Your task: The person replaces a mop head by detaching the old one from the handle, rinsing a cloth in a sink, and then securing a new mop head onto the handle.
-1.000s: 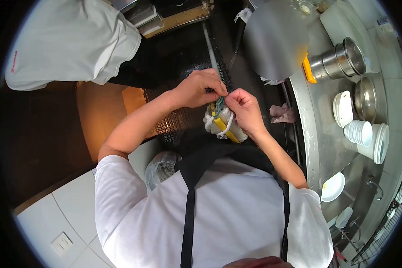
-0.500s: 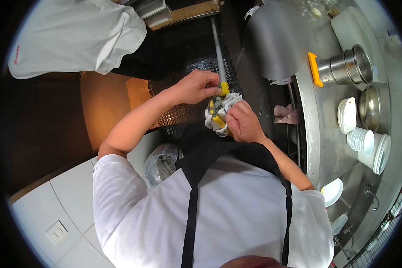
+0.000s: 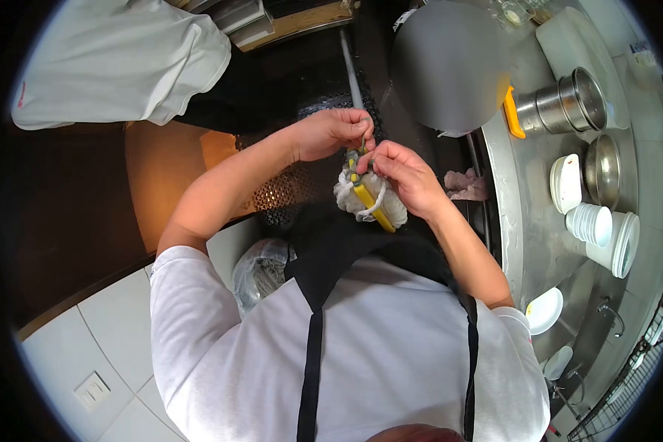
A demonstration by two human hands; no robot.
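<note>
A mop head [image 3: 384, 206] of white strands with a yellow bar stands upright close to my black apron, and its grey pole [image 3: 351, 70] runs away from me across the dark floor. My left hand [image 3: 333, 134] is at the pole's lower end, thumb and fingertips pinched on a thin dark cord or strand. Just beside it, my right hand [image 3: 404, 173] has its fingers closed at the top of the yellow bar, on the same cord as far as I can tell. The fingertips of both hands nearly touch.
A person in a light shirt [image 3: 132, 62] is at the upper left. To the right runs a steel counter [image 3: 527, 214] with metal pots [image 3: 567, 103], a bowl [image 3: 602, 169] and stacked white cups [image 3: 589, 225]. A plastic bag [image 3: 259, 272] lies near my left side.
My right hand has moved up from the mop strands toward my left hand. My left hand has risen slightly off the yellow collar. More of the yellow bar shows.
</note>
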